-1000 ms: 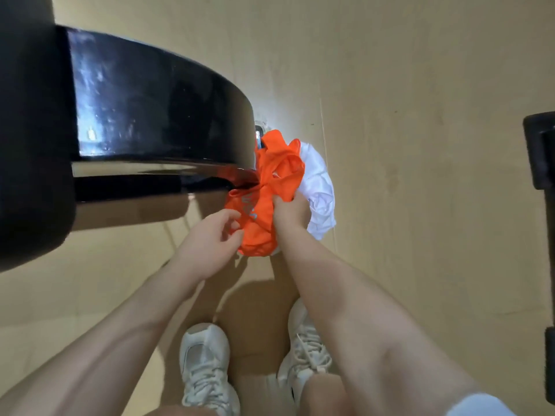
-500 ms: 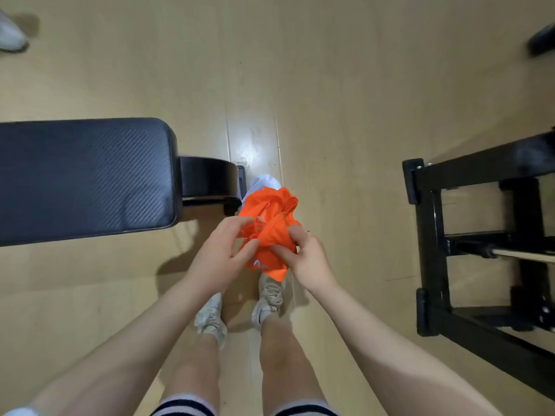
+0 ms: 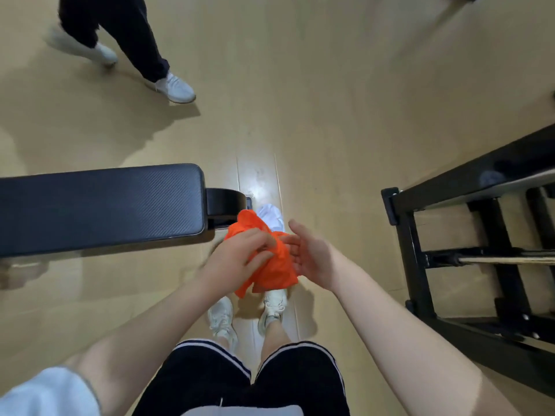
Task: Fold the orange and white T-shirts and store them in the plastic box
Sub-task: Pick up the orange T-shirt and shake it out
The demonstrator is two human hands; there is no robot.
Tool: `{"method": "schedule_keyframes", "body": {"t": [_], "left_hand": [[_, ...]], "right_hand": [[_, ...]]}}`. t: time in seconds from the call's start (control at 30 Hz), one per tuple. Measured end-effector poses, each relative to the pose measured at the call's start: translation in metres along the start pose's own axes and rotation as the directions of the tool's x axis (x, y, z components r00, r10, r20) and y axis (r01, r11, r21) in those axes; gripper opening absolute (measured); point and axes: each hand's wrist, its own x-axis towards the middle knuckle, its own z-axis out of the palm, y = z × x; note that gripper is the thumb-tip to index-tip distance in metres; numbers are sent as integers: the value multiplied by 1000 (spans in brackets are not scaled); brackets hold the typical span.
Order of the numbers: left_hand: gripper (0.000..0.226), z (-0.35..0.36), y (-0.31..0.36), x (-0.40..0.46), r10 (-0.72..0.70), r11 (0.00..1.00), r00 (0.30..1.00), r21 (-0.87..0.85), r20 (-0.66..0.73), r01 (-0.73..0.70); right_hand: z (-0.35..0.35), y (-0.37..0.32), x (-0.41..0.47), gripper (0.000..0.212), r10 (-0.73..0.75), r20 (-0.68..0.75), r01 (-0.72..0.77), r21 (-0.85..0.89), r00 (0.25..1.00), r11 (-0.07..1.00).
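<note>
A crumpled orange T-shirt (image 3: 271, 267) hangs in the air above my feet. My left hand (image 3: 237, 259) grips the bunched orange cloth from the left, fingers curled into it. Beside the shirt on its right, my right hand (image 3: 309, 253) has its fingers spread and nearly straight, its fingertips at the cloth's edge. A white T-shirt (image 3: 271, 217) lies bunched on the wooden floor just beyond the orange one, next to the bench's end. No plastic box is in view.
A black padded bench (image 3: 102, 208) runs in from the left, its end close to the shirts. A black metal rack (image 3: 468, 235) stands at the right. Another person's legs (image 3: 132, 46) are on the floor at the upper left.
I have risen higher, so the floor looks farther away. The orange T-shirt came up with my hands. My right hand let go of it and opened; another person's legs came into view.
</note>
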Motion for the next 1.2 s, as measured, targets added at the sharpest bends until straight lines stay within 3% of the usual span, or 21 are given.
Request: {"method": "schedule_keyframes", "body": {"t": [0.17,0.23,0.3,0.37,0.47,0.53,0.6,0.63,0.7,0.77,0.87,0.93,1.03,1.1,1.17,1.2], "left_hand": [[9,-2,-6,-27,35,989,999,147,-10,-33],[9,-3,-8,-40,18,986,999,165,-46,-10],[9,-5,-14,-52,-27,985,996,167,-83,40],[13,-10,-17,-60,-111,985,990,124,-84,121],[4,-23,-13,-67,-292,956,948,-74,-123,285],[6,-32,-6,-65,-487,837,854,-375,-182,398],[22,-44,4,-57,-676,491,734,-786,-71,376],[27,-51,9,-54,-698,338,716,-883,-4,324],[19,-65,13,-49,-668,244,743,-926,56,289],[17,-72,18,-48,-597,315,802,-914,18,255],[13,-83,22,-45,-620,304,785,-926,-14,224],[18,-93,25,-43,-615,434,782,-874,-107,221],[21,-107,31,-46,-468,644,855,-749,-225,156],[23,-114,35,-51,-388,722,891,-679,-238,133],[21,-117,31,-57,-345,753,909,-647,-232,121],[21,-118,27,-61,-341,764,911,-634,-231,125]], "right_hand": [[23,-3,0,15,155,126,-152,-35,980,988],[35,-6,-5,17,152,138,-145,-56,979,988],[46,-6,-5,16,1,125,11,-94,992,996],[54,-5,-5,13,-252,82,261,-134,964,956],[65,-8,-7,6,-401,167,418,-85,901,904],[73,-10,-12,12,-426,242,464,-132,872,876],[81,-11,-21,16,-450,303,521,-221,840,824],[85,-11,-25,16,-463,322,550,-275,826,789],[91,-11,-33,17,-494,338,595,-357,801,720],[94,-11,-37,19,-537,304,617,-362,787,699],[96,-9,-40,24,-577,161,596,-310,800,740],[99,-8,-41,23,-528,102,536,-234,843,811],[118,-16,-43,36,-357,85,366,-126,930,922],[137,-27,-43,26,-340,32,341,-89,940,936],[152,-37,-43,5,-405,-32,401,-90,914,912],[157,-40,-44,7,-457,-34,452,-103,889,886]]}}
